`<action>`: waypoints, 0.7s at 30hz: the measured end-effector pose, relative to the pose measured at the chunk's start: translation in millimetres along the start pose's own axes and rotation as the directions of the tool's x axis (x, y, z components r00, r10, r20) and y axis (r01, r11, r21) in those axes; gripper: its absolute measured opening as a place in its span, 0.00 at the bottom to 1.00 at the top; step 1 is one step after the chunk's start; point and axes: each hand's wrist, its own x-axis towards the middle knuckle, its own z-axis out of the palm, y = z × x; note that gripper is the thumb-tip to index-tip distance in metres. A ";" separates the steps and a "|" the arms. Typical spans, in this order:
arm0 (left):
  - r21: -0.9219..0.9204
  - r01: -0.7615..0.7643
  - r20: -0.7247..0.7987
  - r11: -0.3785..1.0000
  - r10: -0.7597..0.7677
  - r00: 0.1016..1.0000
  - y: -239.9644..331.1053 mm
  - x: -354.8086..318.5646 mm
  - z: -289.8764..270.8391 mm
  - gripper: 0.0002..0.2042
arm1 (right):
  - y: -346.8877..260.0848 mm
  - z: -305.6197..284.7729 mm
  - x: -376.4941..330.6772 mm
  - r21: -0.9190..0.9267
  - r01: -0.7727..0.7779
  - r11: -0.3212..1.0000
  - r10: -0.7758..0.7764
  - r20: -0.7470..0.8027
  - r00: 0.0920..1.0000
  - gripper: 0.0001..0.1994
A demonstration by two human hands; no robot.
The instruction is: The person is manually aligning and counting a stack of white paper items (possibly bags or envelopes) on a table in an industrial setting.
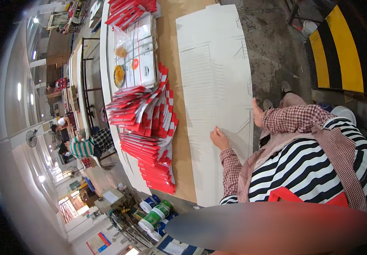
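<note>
My left hand (221, 139) rests over a long white panel of paper or card (230, 63), its fingers curled together. Whatever lies inside those fingers, if anything, is hidden. Fine stepped lines run along the panel, like thin sheets overlapping in a row, but I cannot tell for certain. At the panel's right edge is my right hand (258, 112), seen nearly edge-on with its fingers stretched out and nothing visible in them. Across the table, left of the panel, lie fanned stacks of red and white printed folded card pieces (149, 148).
A wrapped white bundle (143, 51) carries a small dish of yellow bits (118, 75) and a clear bag (121, 40). Brown board (185, 148) covers the table. Buckets (153, 216) stand beyond its lower end; a yellow-black striped barrier (347, 51) is upper right. Another person (83, 148) works further left.
</note>
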 end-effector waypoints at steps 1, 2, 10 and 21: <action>0.024 0.012 0.000 1.000 -0.012 1.000 0.0 -0.5 -1.8 0.13 | 0.8 -4.9 5.8 -0.042 -0.042 0.998 0.043 0.036 0.998 0.44; -0.005 0.038 0.025 0.999 -0.038 0.999 -0.1 0.3 -4.8 0.13 | 1.8 -11.2 10.1 -0.038 -0.035 0.999 0.036 0.040 0.999 0.44; -0.115 0.181 -0.252 0.977 -0.205 0.946 34.3 25.3 -28.0 0.13 | -106.5 -82.7 -9.3 -0.135 -0.154 0.979 0.131 -0.167 0.977 0.43; -0.473 -0.155 -0.121 0.867 0.111 0.986 338.2 157.5 73.1 0.11 | -332.1 -242.0 -74.7 0.149 0.245 0.958 -0.198 -0.274 0.941 0.32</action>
